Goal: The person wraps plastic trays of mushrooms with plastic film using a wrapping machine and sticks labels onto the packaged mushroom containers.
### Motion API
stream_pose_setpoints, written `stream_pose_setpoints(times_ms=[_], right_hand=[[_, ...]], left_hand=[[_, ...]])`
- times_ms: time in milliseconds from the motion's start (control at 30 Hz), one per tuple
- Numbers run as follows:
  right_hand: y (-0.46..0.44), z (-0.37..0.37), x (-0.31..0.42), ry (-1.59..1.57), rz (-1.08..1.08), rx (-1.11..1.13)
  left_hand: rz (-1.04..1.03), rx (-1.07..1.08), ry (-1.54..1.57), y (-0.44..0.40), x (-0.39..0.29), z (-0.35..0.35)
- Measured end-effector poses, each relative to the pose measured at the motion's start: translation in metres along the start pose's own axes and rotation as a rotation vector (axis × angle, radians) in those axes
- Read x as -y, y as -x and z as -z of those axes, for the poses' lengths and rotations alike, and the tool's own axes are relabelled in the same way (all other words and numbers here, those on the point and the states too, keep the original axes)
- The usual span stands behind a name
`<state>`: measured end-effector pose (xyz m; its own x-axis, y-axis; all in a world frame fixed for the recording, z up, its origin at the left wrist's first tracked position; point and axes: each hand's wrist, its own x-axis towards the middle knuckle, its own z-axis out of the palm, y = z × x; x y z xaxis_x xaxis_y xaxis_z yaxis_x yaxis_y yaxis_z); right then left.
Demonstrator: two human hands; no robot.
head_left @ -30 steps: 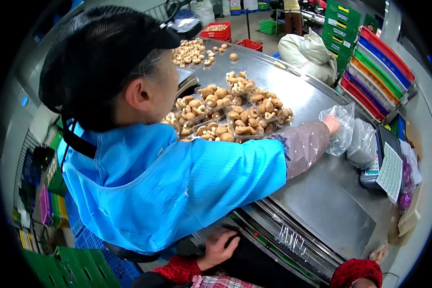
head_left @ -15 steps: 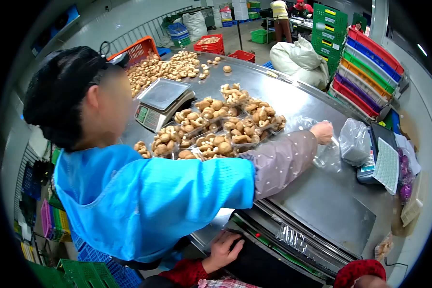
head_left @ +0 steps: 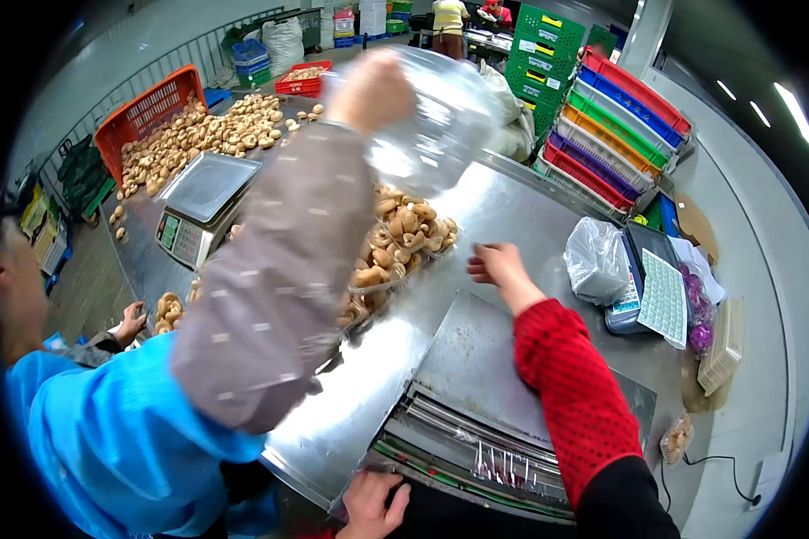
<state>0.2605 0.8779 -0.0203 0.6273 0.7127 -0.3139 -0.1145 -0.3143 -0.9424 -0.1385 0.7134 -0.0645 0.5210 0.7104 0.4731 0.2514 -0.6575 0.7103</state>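
My right hand [head_left: 499, 268], in a red dotted sleeve, reaches over the steel table with fingers apart and holds nothing. To its left are clear trays of brown mushrooms [head_left: 386, 260], partly hidden by a co-worker's arm. My left hand [head_left: 375, 505] rests at the front edge of a wrapping machine [head_left: 485, 440], fingers loosely bent and thumb apart, with nothing visible in it. A co-worker's hand [head_left: 373, 90], blurred by motion, holds up a clear plastic bag [head_left: 436, 121] above the trays.
A co-worker in blue [head_left: 126, 440] stands close on the left. Beyond are a scale [head_left: 208, 189], loose mushrooms [head_left: 216, 135] and an orange crate [head_left: 148, 117]. At the right are a bagged bundle [head_left: 596, 260], a dark device [head_left: 643, 278] and stacked coloured crates [head_left: 611, 126].
The co-worker's arm has swung up and left, lifting the plastic bag off the table. My right hand has come forward over the table. The view has shifted right; my left hand stays at the machine's edge.
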Motion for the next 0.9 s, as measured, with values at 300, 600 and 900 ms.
stream_pose_setpoints(times_ms=[300, 600, 900], right_hand=[[-0.103, -0.092, -0.020, -0.119, -0.135, 0.048], [-0.080, -0.056, -0.001, -0.201, 0.034, -0.027], [0.134, 0.128, 0.029, 0.037, 0.037, 0.167]], left_hand=[[0.045, 0.074, -0.027, -0.021, -0.017, 0.014], [0.013, 0.066, -0.021, -0.022, -0.025, 0.015], [-0.051, -0.006, 0.230, -0.055, -0.039, 0.007]])
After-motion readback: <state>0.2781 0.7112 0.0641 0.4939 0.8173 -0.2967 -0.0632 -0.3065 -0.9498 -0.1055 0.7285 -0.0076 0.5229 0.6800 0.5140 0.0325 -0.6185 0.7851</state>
